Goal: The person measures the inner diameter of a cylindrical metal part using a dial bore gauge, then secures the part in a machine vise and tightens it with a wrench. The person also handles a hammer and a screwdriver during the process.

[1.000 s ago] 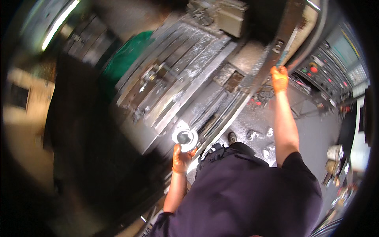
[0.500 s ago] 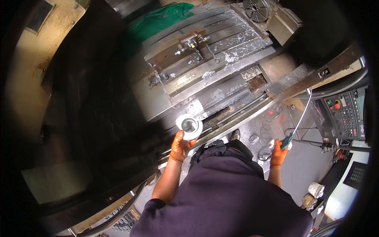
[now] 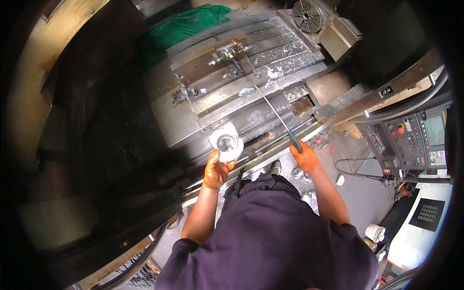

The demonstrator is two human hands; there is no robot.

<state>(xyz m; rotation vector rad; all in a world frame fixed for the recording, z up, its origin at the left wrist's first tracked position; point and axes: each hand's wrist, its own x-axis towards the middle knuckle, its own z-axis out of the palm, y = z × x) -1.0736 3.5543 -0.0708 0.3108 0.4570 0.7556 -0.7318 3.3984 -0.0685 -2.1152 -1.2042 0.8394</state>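
Note:
My left hand (image 3: 216, 171), in an orange glove, grips a silvery round metal part (image 3: 236, 149) with a wide bore, holding it from below at the front edge of the machine. In my right hand (image 3: 305, 157), also gloved in orange, is a long thin metal rod tool (image 3: 273, 113) with a dark teal handle; its exact kind I cannot tell. The handle lies in my closed fingers. Its shaft slants up and left over the machine table (image 3: 212, 113), apart from the metal part.
Ahead, a fixture block with clamps (image 3: 227, 53) sits on the slotted, chip-strewn table. Behind it lies a green sheet (image 3: 188, 24). A round slotted chuck (image 3: 307, 17) stands at the far right. A control panel (image 3: 411, 140) is on my right, with a white bucket (image 3: 374, 233) below.
My right hand has moved left and up, swinging the rod tool from pointing up-right to pointing up-left over the machine. My left hand still holds the metal part, slightly further left in the picture.

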